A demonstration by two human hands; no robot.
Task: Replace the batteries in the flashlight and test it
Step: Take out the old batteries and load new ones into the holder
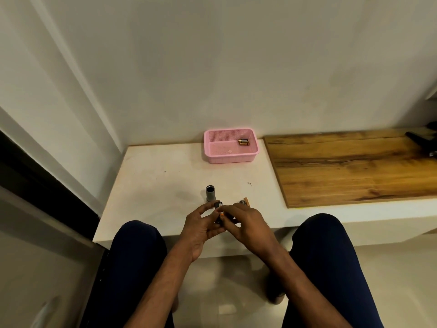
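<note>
The grey flashlight body lies on the white ledge with its open end facing away from me. Just in front of it, my left hand and my right hand meet around a small black battery holder with a white top and an orange spot. Most of the holder is hidden by my fingers. Behind my right hand lie a small round cap and a copper-coloured battery. A few batteries lie in the pink basket at the back.
A wooden board covers the ledge to the right, with a dark object at its far right end. The wall rises right behind the basket. My two knees in dark trousers sit below the ledge's front edge.
</note>
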